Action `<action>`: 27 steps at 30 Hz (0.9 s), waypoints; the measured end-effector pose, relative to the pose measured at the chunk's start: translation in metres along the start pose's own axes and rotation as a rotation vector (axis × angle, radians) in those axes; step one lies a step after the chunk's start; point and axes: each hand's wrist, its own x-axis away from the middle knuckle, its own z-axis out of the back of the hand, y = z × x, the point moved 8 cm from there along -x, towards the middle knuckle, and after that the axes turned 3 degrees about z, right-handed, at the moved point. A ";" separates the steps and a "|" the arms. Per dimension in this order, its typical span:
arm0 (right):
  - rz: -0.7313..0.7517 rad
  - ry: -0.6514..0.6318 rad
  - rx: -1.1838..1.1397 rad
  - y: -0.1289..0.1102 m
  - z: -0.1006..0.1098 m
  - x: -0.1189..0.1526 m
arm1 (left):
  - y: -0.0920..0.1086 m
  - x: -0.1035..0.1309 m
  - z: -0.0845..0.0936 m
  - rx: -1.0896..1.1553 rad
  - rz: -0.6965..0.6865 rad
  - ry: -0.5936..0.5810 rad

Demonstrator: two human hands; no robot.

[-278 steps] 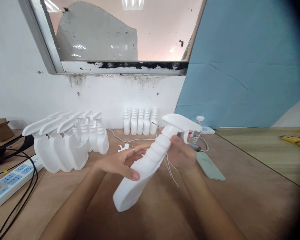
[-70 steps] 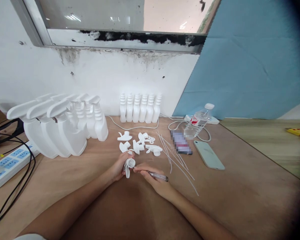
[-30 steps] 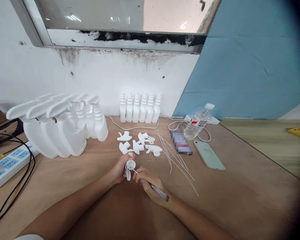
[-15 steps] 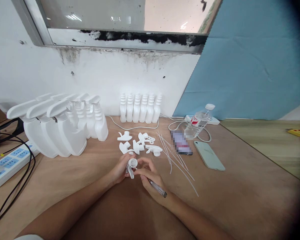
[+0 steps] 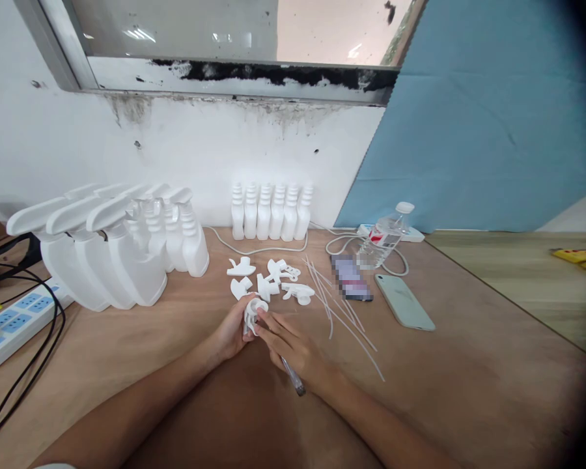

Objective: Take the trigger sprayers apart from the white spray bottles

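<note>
Item: white trigger head (image 5: 251, 313), small moulded plastic, lying just in front of the pile of loose trigger heads (image 5: 268, 284) on the table (image 5: 469, 391)

We judge it light, stiff, smooth and apt to slip; best pinched at the round collar

Our left hand (image 5: 229, 332) curls its fingers round it from the pile's left side. Our right hand (image 5: 293, 345), fingers narrowed round a pen (image 5: 290, 374), presses its fingertips to the collar

Against half a second ago, the right fingers lie flatter on the collar and the pen now points towards us

Beside the pile: thin tubes (image 5: 342, 312), finished spray bottles (image 5: 112, 254)
</note>
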 end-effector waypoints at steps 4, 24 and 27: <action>-0.003 0.069 -0.007 0.002 0.004 0.003 | 0.001 -0.001 0.001 -0.018 -0.001 -0.009; -0.447 0.322 -0.037 0.101 0.065 0.022 | 0.004 0.003 -0.007 -0.178 -0.120 -0.058; -0.480 0.376 -0.051 0.103 0.066 0.027 | 0.005 0.005 -0.010 -0.158 -0.120 -0.068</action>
